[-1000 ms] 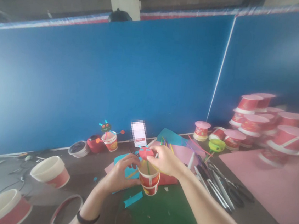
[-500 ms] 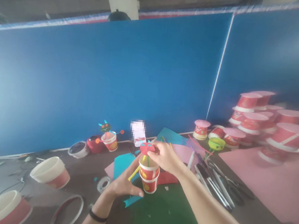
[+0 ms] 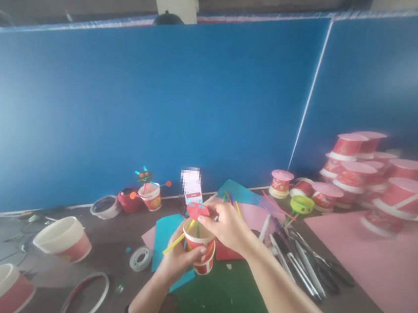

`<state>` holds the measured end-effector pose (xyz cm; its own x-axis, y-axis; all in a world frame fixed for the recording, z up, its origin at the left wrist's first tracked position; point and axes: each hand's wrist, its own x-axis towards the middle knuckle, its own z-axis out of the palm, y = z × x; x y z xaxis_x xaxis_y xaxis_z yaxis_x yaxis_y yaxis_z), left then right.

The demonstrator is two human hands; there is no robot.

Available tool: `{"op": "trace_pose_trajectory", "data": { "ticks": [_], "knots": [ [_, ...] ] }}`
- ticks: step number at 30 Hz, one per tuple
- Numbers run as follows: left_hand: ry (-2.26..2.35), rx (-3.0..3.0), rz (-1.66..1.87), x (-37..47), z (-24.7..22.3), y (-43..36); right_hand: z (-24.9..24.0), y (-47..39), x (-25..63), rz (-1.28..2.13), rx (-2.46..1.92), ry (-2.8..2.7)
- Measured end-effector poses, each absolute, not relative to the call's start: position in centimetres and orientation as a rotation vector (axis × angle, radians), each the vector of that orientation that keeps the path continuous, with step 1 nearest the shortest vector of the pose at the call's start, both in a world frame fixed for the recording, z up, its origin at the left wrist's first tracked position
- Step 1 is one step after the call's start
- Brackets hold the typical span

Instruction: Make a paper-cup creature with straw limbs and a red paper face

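Two stacked red-and-white paper cups (image 3: 200, 241) stand near the middle, the upper one tilted a little. My left hand (image 3: 179, 260) is wrapped round the upper cup, thumb on its front. Between the thumb and fingers of my right hand (image 3: 226, 224) is a red paper face (image 3: 197, 210) with blue eyes, just above the cup's rim. A green straw rises inside the cup, and a yellow straw (image 3: 174, 244) slants out to the left beside my left hand.
Behind left, a decorated cup (image 3: 151, 198) bears a dark face. Pens and scissors (image 3: 304, 261) lie at right, near pink paper (image 3: 381, 259) and piled cups (image 3: 356, 174). White tape (image 3: 141, 259) and large tubs (image 3: 64, 238) are at left; a green sheet (image 3: 227, 303) lies in front.
My left hand has closed round the upper cup, which now tilts on the lower one. The red face, still in my right hand, has shifted slightly left and down.
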<state>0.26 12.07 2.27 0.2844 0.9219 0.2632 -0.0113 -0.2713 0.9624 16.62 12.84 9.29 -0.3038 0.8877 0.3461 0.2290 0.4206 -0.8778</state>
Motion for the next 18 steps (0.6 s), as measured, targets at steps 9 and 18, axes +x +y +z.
{"op": "trace_pose_trajectory", "data": {
  "ticks": [9, 18],
  "knots": [
    [0.844, 1.313, 1.514, -1.4, 4.9, 12.1, 12.4, 11.1, 18.9, 0.870, -0.879, -1.504],
    [0.712, 1.183, 1.465, -0.2, 6.7, 9.9, 10.9, 11.4, 16.6, 1.119, -0.815, -1.593]
  ]
}}
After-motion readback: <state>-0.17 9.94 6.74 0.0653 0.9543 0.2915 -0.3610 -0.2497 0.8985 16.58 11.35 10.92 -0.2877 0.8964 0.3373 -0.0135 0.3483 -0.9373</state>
